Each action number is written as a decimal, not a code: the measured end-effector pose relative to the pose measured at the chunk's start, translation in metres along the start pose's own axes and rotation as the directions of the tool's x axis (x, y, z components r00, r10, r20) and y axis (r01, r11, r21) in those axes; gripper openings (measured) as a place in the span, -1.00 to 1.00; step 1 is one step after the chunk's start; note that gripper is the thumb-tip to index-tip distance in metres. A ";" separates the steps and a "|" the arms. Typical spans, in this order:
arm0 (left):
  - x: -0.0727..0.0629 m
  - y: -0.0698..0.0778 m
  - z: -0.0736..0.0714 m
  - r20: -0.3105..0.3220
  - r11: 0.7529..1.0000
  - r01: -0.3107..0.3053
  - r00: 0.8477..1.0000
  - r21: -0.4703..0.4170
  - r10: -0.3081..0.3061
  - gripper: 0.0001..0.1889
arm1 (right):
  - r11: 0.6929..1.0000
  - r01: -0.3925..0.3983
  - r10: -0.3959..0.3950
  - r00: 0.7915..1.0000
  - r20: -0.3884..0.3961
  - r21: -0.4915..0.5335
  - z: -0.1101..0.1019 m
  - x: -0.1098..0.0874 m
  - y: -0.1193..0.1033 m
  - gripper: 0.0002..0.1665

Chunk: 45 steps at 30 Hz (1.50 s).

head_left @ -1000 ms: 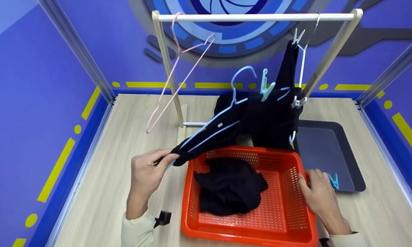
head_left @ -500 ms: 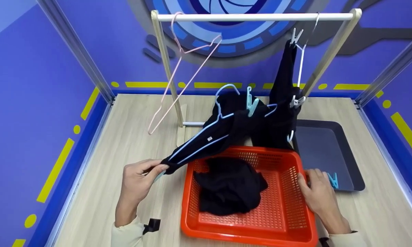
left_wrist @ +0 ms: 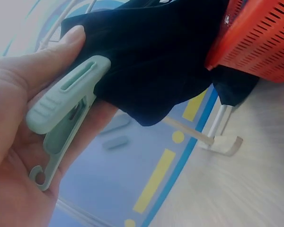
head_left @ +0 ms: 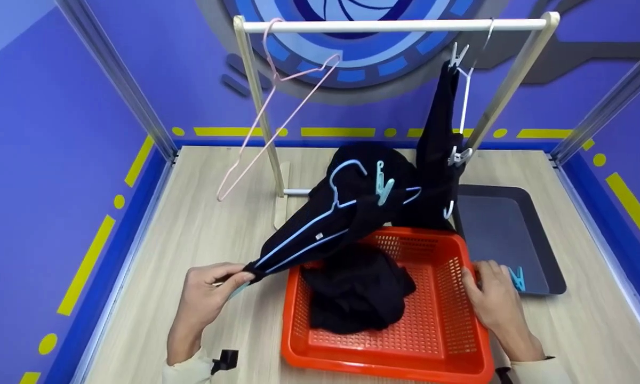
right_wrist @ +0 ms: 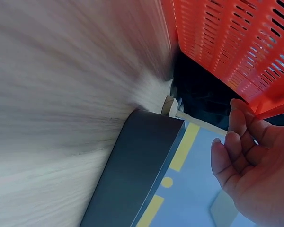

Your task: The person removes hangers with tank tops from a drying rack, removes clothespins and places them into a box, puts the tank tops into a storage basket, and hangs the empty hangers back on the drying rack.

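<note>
My left hand (head_left: 210, 290) pinches the corner of a black garment (head_left: 362, 224) at one end of a light blue hanger (head_left: 297, 234). A pale green clothespin (left_wrist: 68, 94) is clipped there, lying against my fingers in the left wrist view. The garment stretches tilted over the basket's back left, with another pale green clothespin (head_left: 382, 186) clipped farther along it. My right hand (head_left: 493, 298) holds the right rim of the red basket (head_left: 432, 368), thumb over the rim and fingers curled outside. A crumpled black cloth (head_left: 360, 298) lies in the basket.
A wooden rack (head_left: 394, 26) stands behind, bearing a pink hanger (head_left: 277, 80) and a white hanger (head_left: 465, 101) with black clothing held by white clothespins (head_left: 460, 156). At the right is a dark grey tray (head_left: 498, 224) with a blue clothespin (head_left: 518, 278).
My left hand has moved down and left, drawing the black garment and blue hanger lower toward me. The pink hanger has swung slightly. The right hand and basket have stayed in place.
</note>
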State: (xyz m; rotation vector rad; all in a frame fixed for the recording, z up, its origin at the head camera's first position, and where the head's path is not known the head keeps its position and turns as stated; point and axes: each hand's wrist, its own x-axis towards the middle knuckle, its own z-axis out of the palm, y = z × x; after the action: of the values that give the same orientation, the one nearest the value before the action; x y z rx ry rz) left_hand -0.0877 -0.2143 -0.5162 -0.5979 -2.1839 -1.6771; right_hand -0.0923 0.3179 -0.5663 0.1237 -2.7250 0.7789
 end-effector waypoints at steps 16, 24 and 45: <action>-0.014 -0.001 -0.022 0.033 1.000 0.025 0.999 -0.003 -0.025 -0.72 | 1.000 -0.012 0.012 1.000 0.010 0.004 0.000 0.001 -0.001 -0.74; -0.025 0.001 -0.031 0.049 0.998 0.049 0.998 -0.026 -0.048 -0.70 | 1.000 -0.011 0.011 1.000 0.022 0.007 0.000 0.003 0.000 -0.73; -0.018 0.004 -0.031 0.086 0.995 -0.089 0.992 -0.032 0.092 -0.63 | 0.999 -0.030 0.029 0.999 0.041 0.024 0.004 0.018 -0.001 -0.66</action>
State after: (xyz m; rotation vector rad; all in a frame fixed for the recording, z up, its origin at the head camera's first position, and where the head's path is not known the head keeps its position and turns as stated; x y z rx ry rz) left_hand -0.0698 -0.2459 -0.5138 -0.7798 -2.1607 -1.6667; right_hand -0.1101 0.3146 -0.5638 0.1056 -2.7619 0.8267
